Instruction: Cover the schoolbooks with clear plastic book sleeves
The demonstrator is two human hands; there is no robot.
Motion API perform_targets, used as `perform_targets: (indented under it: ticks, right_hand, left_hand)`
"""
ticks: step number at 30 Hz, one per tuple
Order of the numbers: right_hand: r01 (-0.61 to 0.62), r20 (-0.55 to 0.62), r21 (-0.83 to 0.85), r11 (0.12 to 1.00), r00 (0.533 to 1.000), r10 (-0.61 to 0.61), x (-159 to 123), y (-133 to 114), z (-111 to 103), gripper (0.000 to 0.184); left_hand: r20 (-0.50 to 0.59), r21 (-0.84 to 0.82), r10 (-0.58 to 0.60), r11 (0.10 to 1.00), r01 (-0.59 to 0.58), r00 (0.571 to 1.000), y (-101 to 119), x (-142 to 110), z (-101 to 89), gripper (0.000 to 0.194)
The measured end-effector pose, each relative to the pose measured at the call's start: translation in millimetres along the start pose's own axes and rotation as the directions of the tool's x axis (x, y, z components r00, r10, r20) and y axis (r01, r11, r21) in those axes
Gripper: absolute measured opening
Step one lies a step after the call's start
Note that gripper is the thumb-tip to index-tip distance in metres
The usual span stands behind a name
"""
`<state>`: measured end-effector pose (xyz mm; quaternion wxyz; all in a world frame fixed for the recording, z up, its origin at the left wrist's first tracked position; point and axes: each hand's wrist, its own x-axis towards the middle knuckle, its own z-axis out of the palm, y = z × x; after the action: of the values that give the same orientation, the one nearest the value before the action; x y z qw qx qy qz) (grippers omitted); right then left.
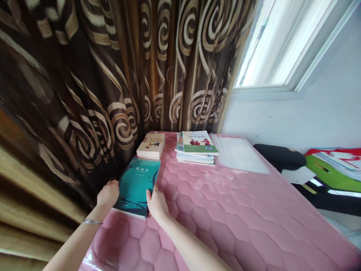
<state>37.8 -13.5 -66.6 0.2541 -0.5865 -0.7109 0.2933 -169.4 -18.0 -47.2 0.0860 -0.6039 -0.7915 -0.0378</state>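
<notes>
A teal book with a dark blue plant design and white title characters lies flat on the pink quilted surface. My left hand is closed against the book's left edge, its fingertips partly hidden. On the opposite edge, my right hand grips the side with the thumb near the cover and the other fingers mostly out of sight. Just beyond the teal book's far end sits a small stack of beige books. Whether other books lie under the teal one cannot be made out.
Another stack of books, white and green on top, stands farther right, beside clear plastic sheets. A brown patterned curtain hangs along the left and back. Past the right edge are a black item and a green one.
</notes>
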Motion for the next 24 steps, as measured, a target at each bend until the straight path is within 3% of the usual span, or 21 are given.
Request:
perform_targets:
  ticks: [6,19,22,24]
  right_hand:
    - [0.000,-0.010,-0.015,1.000,1.000,0.000,-2.0,2.6,1.7,0.044]
    - [-0.005,-0.001,0.017,1.000,1.000,0.005,-0.2,3.1,1.2,0.041]
    - [0.024,0.005,0.057,0.998,1.000,-0.025,-0.1,6.3,0.4,0.040]
    - [0.085,0.064,0.144,0.986,0.993,-0.095,-1.4,13.4,-4.0,0.038]
  left_hand:
    - [0.024,0.123,-0.025,0.992,0.022,0.999,3.2,0.8,0.3,0.043]
    - [0.063,0.174,-0.019,0.985,0.008,0.998,1.2,3.0,-1.0,0.042]
    - [0.022,0.199,-0.042,0.979,0.037,0.999,4.9,-0.2,-4.8,0.040]
    - [-0.066,0.232,-0.059,0.970,0.073,0.996,14.7,-4.8,-9.7,0.039]
